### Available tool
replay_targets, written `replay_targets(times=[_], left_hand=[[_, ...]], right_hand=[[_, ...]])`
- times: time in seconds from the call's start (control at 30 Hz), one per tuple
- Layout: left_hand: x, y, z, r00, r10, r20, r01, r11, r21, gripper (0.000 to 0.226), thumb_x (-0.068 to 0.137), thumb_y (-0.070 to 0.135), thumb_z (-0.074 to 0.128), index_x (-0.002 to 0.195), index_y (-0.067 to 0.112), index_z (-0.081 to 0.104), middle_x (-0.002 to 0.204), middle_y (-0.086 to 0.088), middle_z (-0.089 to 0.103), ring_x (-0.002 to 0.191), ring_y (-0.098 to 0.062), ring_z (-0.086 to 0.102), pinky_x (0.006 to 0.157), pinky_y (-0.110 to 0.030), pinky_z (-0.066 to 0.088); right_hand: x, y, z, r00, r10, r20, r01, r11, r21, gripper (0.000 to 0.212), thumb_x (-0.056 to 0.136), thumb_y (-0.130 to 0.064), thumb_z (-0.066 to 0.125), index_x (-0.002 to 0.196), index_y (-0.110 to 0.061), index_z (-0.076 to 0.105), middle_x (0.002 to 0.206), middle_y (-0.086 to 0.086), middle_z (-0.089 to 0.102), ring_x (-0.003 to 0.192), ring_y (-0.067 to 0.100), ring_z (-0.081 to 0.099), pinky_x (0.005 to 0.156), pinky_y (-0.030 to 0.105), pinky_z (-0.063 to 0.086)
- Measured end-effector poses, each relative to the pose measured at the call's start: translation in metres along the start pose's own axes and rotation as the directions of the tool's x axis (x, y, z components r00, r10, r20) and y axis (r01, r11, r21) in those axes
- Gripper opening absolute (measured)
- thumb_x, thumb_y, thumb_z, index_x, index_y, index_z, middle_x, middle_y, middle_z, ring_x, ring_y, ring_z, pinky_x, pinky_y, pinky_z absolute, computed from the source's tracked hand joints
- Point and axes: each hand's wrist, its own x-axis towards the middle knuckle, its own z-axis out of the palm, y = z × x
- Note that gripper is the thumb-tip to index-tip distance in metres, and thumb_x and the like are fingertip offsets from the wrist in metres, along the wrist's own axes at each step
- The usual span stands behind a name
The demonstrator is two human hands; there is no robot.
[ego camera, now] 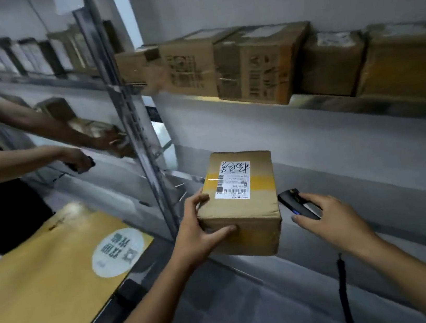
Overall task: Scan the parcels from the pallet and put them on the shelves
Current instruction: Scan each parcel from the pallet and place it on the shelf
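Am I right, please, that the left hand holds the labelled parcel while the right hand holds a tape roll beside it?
Not quite: the head view shows the right hand holding a scanner, not a tape roll. The left hand does hold the labelled parcel.

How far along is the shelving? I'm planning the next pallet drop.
Done: cardboard boxes already line the upper shelf. In hand: the left hand holds a parcel while the right hand aims the scanner. Left: shelving it; remaining pallet stock isn't visible.
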Motion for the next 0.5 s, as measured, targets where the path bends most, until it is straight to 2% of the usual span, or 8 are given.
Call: replay_targets(times=[0.1, 0.2, 0.3, 0.4, 0.43, 0.5], left_hand=[[0.037, -0.037, -0.034, 0.999, -0.039, 0.022, 0.039, 0.999, 0.018, 0.082, 0.065, 0.050, 0.093, 0.129, 0.042, 0.043, 0.144, 0.034, 0.041, 0.131, 0.014, 0.044, 0.102, -0.006, 0.037], [0.082, -0.075, -0.054, 0.997, -0.064, 0.053, 0.061, 0.997, 0.053, 0.080, 0.067, 0.044, 0.095, 0.128, 0.040, 0.043, 0.149, 0.030, 0.039, 0.133, 0.013, 0.044, 0.106, -0.008, 0.037], [0.131, -0.119, -0.065, 0.991, -0.110, 0.078, 0.102, 0.990, 0.100, 0.081, 0.070, 0.044, 0.094, 0.132, 0.040, 0.042, 0.142, 0.028, 0.044, 0.128, 0.012, 0.047, 0.106, -0.012, 0.040], [0.178, -0.168, -0.073, 0.985, -0.154, 0.078, 0.146, 0.985, 0.096, 0.080, 0.074, 0.041, 0.092, 0.135, 0.037, 0.041, 0.135, 0.034, 0.048, 0.121, 0.010, 0.054, 0.102, -0.015, 0.046], [0.193, -0.184, -0.076, 0.984, -0.163, 0.078, 0.155, 0.983, 0.102, 0.080, 0.074, 0.039, 0.092, 0.136, 0.035, 0.041, 0.132, 0.035, 0.049, 0.120, 0.008, 0.056, 0.102, -0.019, 0.049], [0.228, -0.218, -0.086, 0.984, -0.175, 0.038, 0.170, 0.978, 0.118, 0.082, 0.076, 0.033, 0.092, 0.140, 0.027, 0.041, 0.141, 0.025, 0.048, 0.125, 0.002, 0.055, 0.107, -0.035, 0.050]], right_hand=[[0.049, -0.026, 0.037, 0.997, 0.010, 0.079, -0.011, 1.000, 0.018, 0.064, 0.084, -0.053, 0.071, 0.141, -0.032, 0.054, 0.128, 0.000, 0.061, 0.107, 0.019, 0.061, 0.080, 0.030, 0.047], [0.103, -0.038, 0.068, 0.991, 0.017, 0.133, -0.020, 0.999, 0.026, 0.065, 0.083, -0.052, 0.071, 0.141, -0.032, 0.053, 0.129, 0.001, 0.061, 0.108, 0.020, 0.062, 0.089, 0.037, 0.052], [0.166, -0.042, 0.099, 0.980, 0.032, 0.196, -0.032, 0.999, -0.005, 0.066, 0.083, -0.053, 0.071, 0.142, -0.032, 0.052, 0.128, 0.003, 0.061, 0.107, 0.023, 0.062, 0.089, 0.038, 0.053], [0.232, -0.043, 0.135, 0.974, 0.015, 0.228, -0.020, 1.000, 0.022, 0.065, 0.084, -0.054, 0.070, 0.142, -0.031, 0.053, 0.128, 0.004, 0.061, 0.108, 0.023, 0.062, 0.090, 0.040, 0.054], [0.255, -0.045, 0.147, 0.971, 0.002, 0.240, -0.008, 1.000, 0.025, 0.064, 0.084, -0.055, 0.069, 0.142, -0.032, 0.053, 0.126, 0.004, 0.061, 0.107, 0.023, 0.063, 0.089, 0.040, 0.055], [0.304, -0.050, 0.171, 0.962, -0.011, 0.273, -0.001, 0.999, 0.041, 0.061, 0.084, -0.056, 0.068, 0.140, -0.035, 0.054, 0.123, 0.004, 0.063, 0.104, 0.023, 0.064, 0.086, 0.040, 0.056]])
